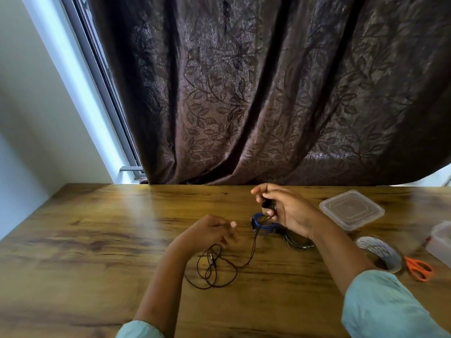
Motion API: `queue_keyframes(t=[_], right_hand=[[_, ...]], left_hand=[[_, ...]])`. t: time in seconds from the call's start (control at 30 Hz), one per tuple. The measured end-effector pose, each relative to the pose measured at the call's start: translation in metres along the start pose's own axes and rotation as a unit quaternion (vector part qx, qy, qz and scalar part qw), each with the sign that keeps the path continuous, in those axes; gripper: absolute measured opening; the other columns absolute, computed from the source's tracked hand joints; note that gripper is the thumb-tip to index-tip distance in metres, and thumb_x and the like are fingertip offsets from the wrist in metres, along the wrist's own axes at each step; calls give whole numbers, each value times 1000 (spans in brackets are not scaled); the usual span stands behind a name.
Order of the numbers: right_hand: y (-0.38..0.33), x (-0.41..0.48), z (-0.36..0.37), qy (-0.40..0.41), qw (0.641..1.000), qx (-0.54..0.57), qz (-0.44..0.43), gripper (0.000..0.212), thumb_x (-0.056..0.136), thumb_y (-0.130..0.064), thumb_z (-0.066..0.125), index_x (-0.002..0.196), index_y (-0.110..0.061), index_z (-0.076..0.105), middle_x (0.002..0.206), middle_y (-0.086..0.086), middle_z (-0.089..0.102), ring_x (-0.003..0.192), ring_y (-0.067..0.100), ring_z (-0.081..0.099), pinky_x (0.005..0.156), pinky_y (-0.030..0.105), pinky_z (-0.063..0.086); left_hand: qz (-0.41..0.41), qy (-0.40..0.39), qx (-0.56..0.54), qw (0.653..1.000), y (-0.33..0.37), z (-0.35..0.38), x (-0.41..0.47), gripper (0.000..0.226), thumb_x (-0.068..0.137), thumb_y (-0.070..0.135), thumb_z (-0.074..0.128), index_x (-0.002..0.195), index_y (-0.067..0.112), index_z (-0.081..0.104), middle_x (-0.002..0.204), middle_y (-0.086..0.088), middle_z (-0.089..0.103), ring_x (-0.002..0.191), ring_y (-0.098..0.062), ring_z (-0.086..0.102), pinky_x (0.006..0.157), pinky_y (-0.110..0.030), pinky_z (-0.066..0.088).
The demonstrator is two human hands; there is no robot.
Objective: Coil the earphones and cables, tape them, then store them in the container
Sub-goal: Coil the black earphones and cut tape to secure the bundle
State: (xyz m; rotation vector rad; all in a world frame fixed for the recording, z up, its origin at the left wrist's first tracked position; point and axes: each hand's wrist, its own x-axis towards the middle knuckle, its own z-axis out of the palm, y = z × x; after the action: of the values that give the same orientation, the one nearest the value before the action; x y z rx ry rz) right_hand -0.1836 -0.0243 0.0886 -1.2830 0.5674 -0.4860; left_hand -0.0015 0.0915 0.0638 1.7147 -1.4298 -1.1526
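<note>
A thin black earphone cable lies in loose loops on the wooden table in front of me. My right hand is raised a little above the table and pinches the black earbud end of that cable; the wire runs down from it to the loops. My left hand hovers over the loops with fingers loosely curled, and whether it holds the wire I cannot tell. A coiled blue cable lies under my right hand, next to a dark bundle of other cables.
A clear plastic lid lies at the back right. A roll of tape and orange scissors sit right of my forearm. A clear container is cut off by the right edge. A dark curtain hangs behind the table.
</note>
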Motion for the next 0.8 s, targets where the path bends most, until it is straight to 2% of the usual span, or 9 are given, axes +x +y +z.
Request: queue_keyframes(t=[0.1, 0.2, 0.27, 0.37, 0.47, 0.53, 0.63, 0.7, 0.8], right_hand=[[0, 1, 2, -38, 999, -34, -5, 41, 89, 11, 33, 110, -15, 58, 101, 1, 53, 58, 7, 45, 52, 22, 30], [0, 1, 9, -57, 994, -92, -10, 51, 86, 16, 36, 115, -22, 53, 113, 2, 47, 60, 8, 49, 56, 24, 33], [0, 0, 13, -61, 990, -128, -15, 55, 87, 14, 40, 119, -30, 51, 120, 0, 46, 63, 9, 51, 59, 25, 36], [-3, -1, 18, -75, 983, -164, -29, 60, 90, 9, 48, 127, -38, 44, 130, -5, 43, 67, 8, 55, 63, 25, 43], [-6, 0, 22, -84, 983, -159, -42, 70, 89, 9, 49, 131, -46, 39, 135, -7, 39, 73, 10, 58, 69, 31, 46], [-7, 0, 24, -80, 981, -167, -55, 77, 88, 10, 49, 131, -53, 36, 137, -8, 38, 82, 15, 60, 74, 34, 47], [-5, 0, 27, -55, 970, -223, -84, 90, 86, 8, 55, 132, -63, 25, 142, -8, 32, 94, 13, 59, 75, 26, 51], [-2, 0, 28, -36, 966, -234, -99, 95, 85, 4, 59, 132, -67, 18, 146, -7, 27, 106, 12, 56, 75, 21, 52], [0, -1, 26, -3, 969, -224, -106, 92, 85, -3, 66, 134, -64, 17, 141, -8, 31, 115, 14, 52, 72, 18, 52]], left_hand=[[-8, -31, -7, 999, 10, 10, -1, 27, 98, 19, 45, 99, 0, 65, 83, -1, 67, 69, -2, 65, 65, -15, 51], [35, 85, -60, 994, 17, 17, 2, 27, 96, 27, 48, 102, 7, 65, 91, -7, 69, 82, -15, 64, 75, -29, 50], [37, 112, -85, 989, 24, 19, 3, 31, 94, 39, 47, 99, 15, 65, 101, -10, 70, 84, -17, 63, 76, -30, 49], [14, 87, -107, 990, 32, 23, 2, 37, 87, 55, 45, 93, 23, 64, 94, 1, 70, 88, -15, 63, 80, -29, 50], [-5, 63, -198, 978, 36, 31, 6, 53, 74, 64, 53, 101, 19, 64, 86, 2, 67, 90, -17, 64, 87, -37, 51], [12, 76, -316, 946, 37, 39, 10, 41, 86, 44, 58, 115, 15, 61, 83, -1, 66, 78, -16, 63, 84, -34, 53], [48, 120, -459, 879, 41, 44, 13, 34, 92, 8, 55, 125, 14, 54, 91, -4, 72, 61, -9, 55, 59, -21, 53], [62, 146, -479, 863, 42, 42, 13, 36, 91, 0, 53, 124, 15, 53, 90, -6, 72, 64, -10, 60, 50, -20, 49], [67, 183, -499, 844, 42, 37, 11, 32, 90, 0, 54, 119, 14, 55, 93, -8, 71, 73, -14, 66, 53, -24, 54]])
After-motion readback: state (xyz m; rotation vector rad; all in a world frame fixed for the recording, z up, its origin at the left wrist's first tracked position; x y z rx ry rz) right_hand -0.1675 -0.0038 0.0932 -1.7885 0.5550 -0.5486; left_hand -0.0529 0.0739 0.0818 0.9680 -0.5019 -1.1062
